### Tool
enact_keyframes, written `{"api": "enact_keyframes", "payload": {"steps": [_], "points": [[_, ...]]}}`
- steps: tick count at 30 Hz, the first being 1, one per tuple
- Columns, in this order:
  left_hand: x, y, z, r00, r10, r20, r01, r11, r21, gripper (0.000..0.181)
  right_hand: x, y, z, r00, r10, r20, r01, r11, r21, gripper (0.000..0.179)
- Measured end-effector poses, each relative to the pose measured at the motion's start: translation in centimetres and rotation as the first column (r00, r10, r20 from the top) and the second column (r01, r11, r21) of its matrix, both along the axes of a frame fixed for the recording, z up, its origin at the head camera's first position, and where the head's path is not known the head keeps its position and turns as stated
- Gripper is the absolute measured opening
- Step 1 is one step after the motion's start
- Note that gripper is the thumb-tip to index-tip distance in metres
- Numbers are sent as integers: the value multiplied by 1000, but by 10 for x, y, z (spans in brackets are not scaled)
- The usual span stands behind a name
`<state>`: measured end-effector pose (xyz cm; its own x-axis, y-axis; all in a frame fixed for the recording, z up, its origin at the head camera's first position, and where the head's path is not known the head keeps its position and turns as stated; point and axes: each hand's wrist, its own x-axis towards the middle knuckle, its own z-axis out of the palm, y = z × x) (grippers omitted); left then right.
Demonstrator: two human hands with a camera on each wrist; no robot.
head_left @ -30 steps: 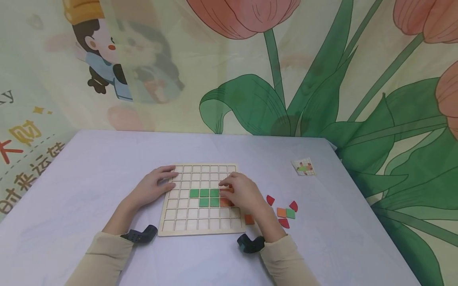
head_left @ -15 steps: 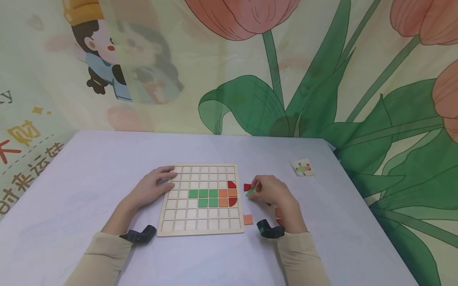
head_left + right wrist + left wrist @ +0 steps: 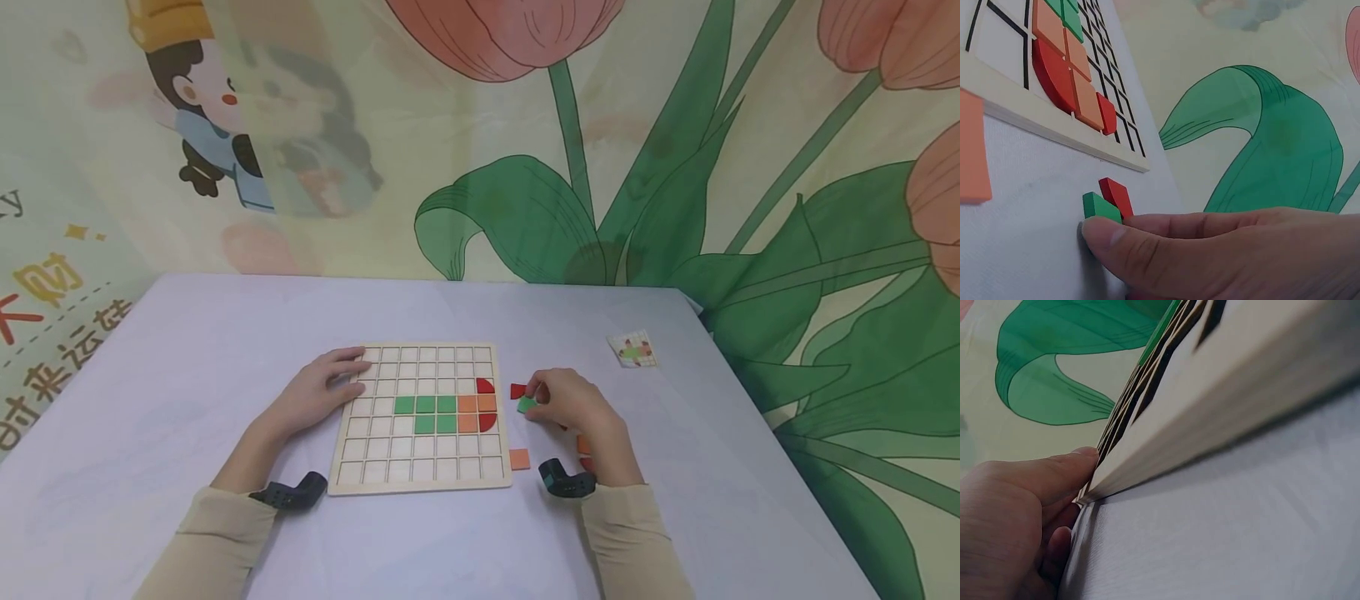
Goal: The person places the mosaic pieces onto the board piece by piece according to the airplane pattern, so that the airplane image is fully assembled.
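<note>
A square wooden grid board (image 3: 382, 461) lies on the table. Green square tiles (image 3: 425, 405), orange square tiles (image 3: 468, 423) and two red quarter-round pieces (image 3: 487, 422) sit in its cells. My left hand (image 3: 318, 390) rests at the board's left edge, fingertips and thumb touching the rim; the left wrist view shows the thumb (image 3: 1063, 475) straight against it. Right of the board, my right hand (image 3: 573, 400) pinches a green square tile (image 3: 1100, 206) between thumb and forefinger. A red piece (image 3: 1116, 195) lies just beyond that tile.
A loose orange tile (image 3: 519, 459) lies beside the board's lower right edge. More orange and red pieces (image 3: 585, 463) are partly hidden by the right wrist. A small pattern card (image 3: 634, 349) lies at the back right. Behind the table hangs a tulip-printed backdrop (image 3: 517, 217).
My right hand has moved right, off the board, and taken up a green tile from the loose pieces. Over the last half second it hardly moves. My left hand stays put.
</note>
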<state>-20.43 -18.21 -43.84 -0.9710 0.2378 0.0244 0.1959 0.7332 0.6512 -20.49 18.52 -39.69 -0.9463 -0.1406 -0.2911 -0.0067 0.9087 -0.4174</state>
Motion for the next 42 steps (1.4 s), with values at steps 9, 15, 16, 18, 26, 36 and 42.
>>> {"api": "enact_keyframes", "payload": {"steps": [9, 15, 16, 18, 26, 36, 42], "points": [[-1, -2, -1, 1000, -4, -11, 4, 1000, 5, 43, -5, 7, -5, 999, 26, 30, -24, 997, -74, 28], [-1, -3, -1, 1000, -5, -12, 5, 1000, 10, 43, -8, 10, -9, 999, 20, 32, -17, 997, -77, 30], [-1, -3, -1, 1000, -6, -13, 6, 1000, 11, 43, -8, 11, -10, 999, 20, 32, -17, 997, -81, 30], [0, -3, -1, 1000, -7, -15, 7, 1000, 11, 43, -9, 11, -10, 999, 15, 36, -12, 996, -90, 30], [-1, -2, -2, 1000, 7, -3, -7, 1000, 13, 44, -11, 12, -13, 999, -12, 51, 17, 995, -97, 29], [-2, -2, -1, 1000, -8, -4, 8, 1000, 23, 45, -10, 13, -8, 999, 3, 53, 1, 996, -84, 27], [-2, -2, -2, 1000, -3, 5, 3, 999, 37, 45, -9, 13, -4, 999, 17, 44, -14, 997, -71, 25]]}}
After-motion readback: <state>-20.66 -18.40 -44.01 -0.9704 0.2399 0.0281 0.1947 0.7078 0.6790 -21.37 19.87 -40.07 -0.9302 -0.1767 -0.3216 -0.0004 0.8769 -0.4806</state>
